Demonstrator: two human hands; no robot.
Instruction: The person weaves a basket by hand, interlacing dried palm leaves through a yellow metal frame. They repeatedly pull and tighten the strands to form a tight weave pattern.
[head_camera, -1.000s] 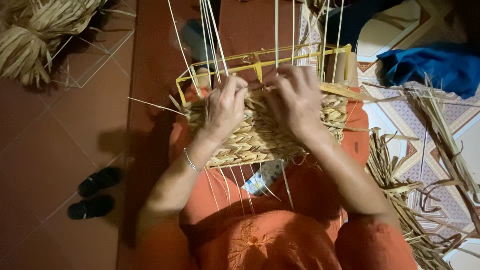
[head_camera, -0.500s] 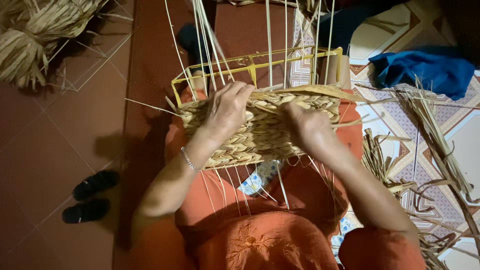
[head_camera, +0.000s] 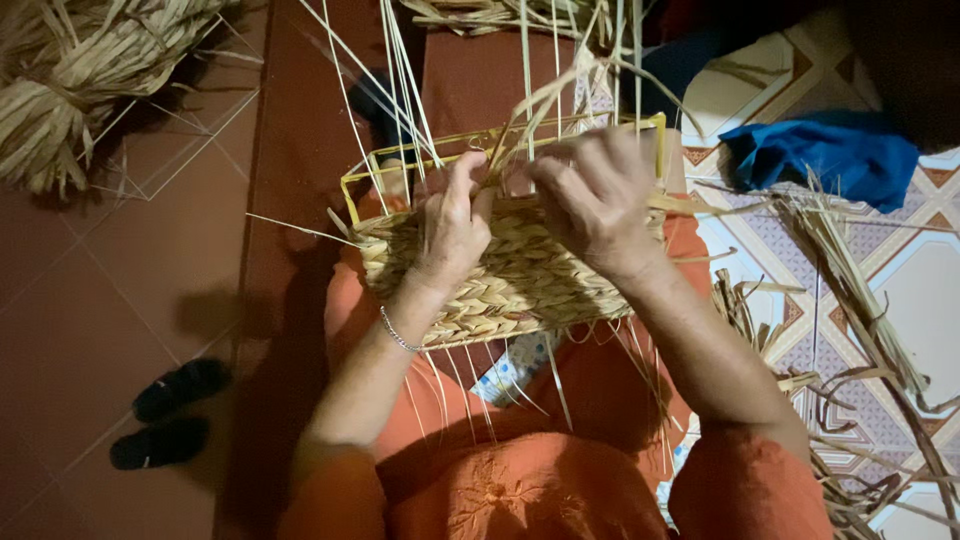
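Weaving step in hand: on the lap, the woven basket (head_camera: 500, 280) on its yellow wire frame (head_camera: 352, 185); left hand (head_camera: 452, 225) and right hand (head_camera: 590, 200) pinch straw strands (head_camera: 520, 130), which likely need tucking tight

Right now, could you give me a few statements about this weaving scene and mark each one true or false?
1. Both hands, left hand and right hand, are at the top edge of the half-woven straw basket. True.
2. The basket is built on a yellow wire frame. True.
3. The crumpled cloth on the patterned tiles is red. False: it is blue.
4. A pair of black sandals lies on the brown floor on the left-hand side of the picture. True.
5. The thin metal bracelet is on the right wrist. False: it is on the left wrist.
6. The person wears green clothing. False: the clothing is orange.
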